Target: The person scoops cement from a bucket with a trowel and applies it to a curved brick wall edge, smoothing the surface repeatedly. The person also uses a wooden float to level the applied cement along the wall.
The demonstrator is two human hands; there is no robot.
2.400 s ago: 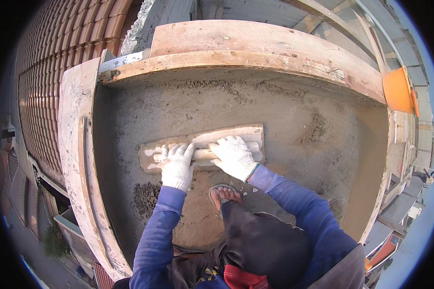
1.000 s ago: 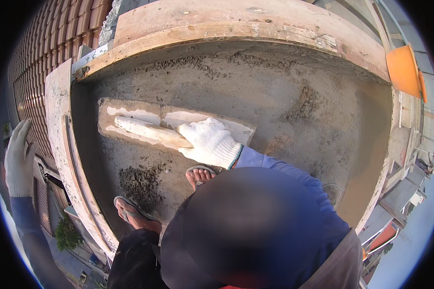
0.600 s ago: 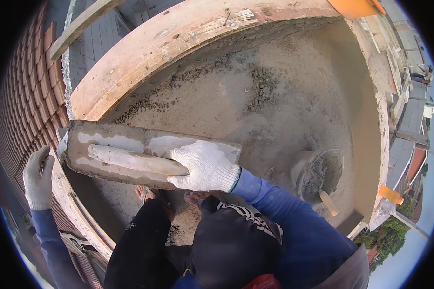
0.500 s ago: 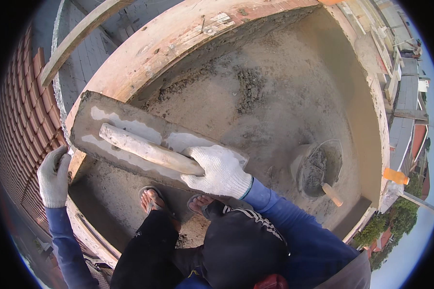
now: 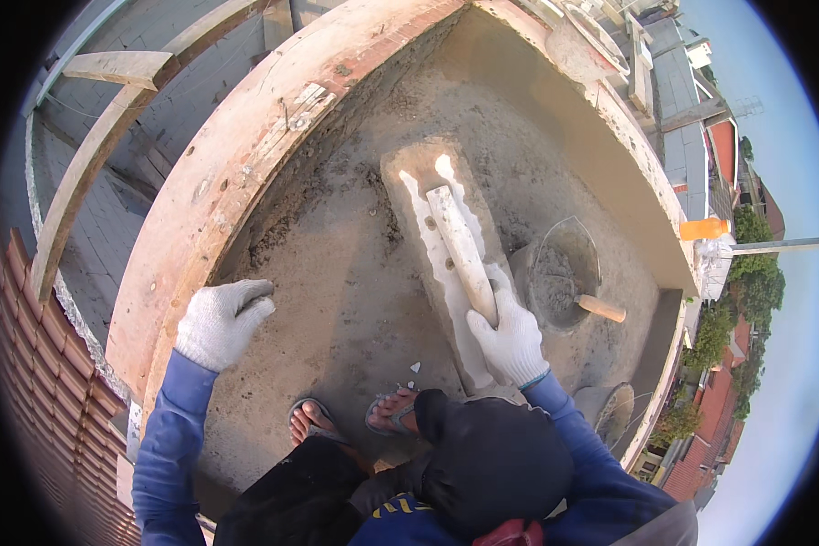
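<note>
We are mid-smoothing: our right hand (image 5: 511,341) has its fingers clamped on the wooden float (image 5: 446,250) lying flat on the wet mortar bed (image 5: 337,300), beside the bucket (image 5: 560,278). Our left hand (image 5: 220,320), fingers loosely curled and holding nothing, rests left of the float. Next comes a steady, flat pull.

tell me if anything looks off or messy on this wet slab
Mostly in order. The right hand grips the wooden float flat on the wet mortar. The one rough spot: loose crumbly clumps lie unsmoothed along the formwork board, beyond the left hand.
</note>
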